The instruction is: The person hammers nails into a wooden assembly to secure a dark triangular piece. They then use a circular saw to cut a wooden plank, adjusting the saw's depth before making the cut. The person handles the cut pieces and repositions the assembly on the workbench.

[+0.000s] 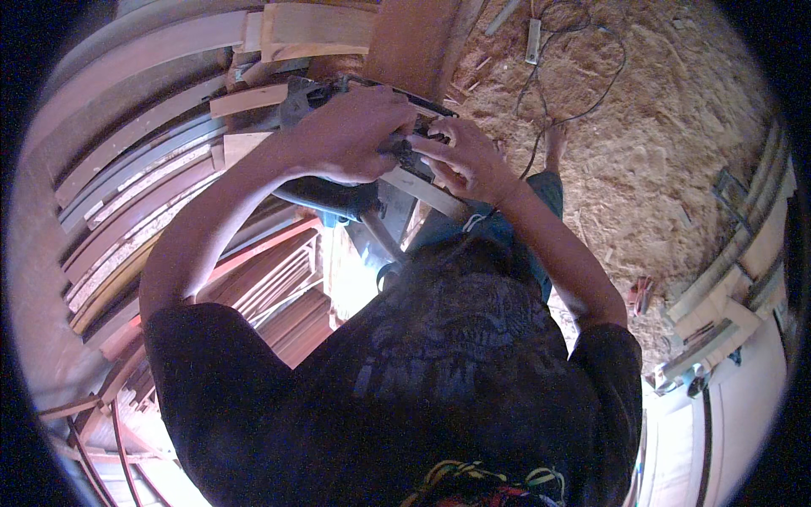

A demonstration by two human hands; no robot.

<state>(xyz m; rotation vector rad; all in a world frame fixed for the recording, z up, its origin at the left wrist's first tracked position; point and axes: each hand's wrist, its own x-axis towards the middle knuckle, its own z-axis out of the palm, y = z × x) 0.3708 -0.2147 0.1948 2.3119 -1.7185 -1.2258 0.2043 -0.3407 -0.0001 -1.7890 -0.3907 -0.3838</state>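
Sawdust-covered floor (676, 152), black cable (583, 110), stacked curved wooden slats (144, 169) at left.

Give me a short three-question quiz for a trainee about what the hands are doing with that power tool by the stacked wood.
1. True or false: both the left hand and the right hand are on the dark power tool.
2. What covers the floor on the right? A) sawdust and wood chips B) water C) tiles
3. Fill in: a thin black ____ loops across the floor beyond the hands.

Key
1. True. The left hand grips the top of the tool; the right hand's fingers rest at its front end, over a pale wooden strip.
2. A.
3. Cable. It runs from a small pale box lying on the floor.
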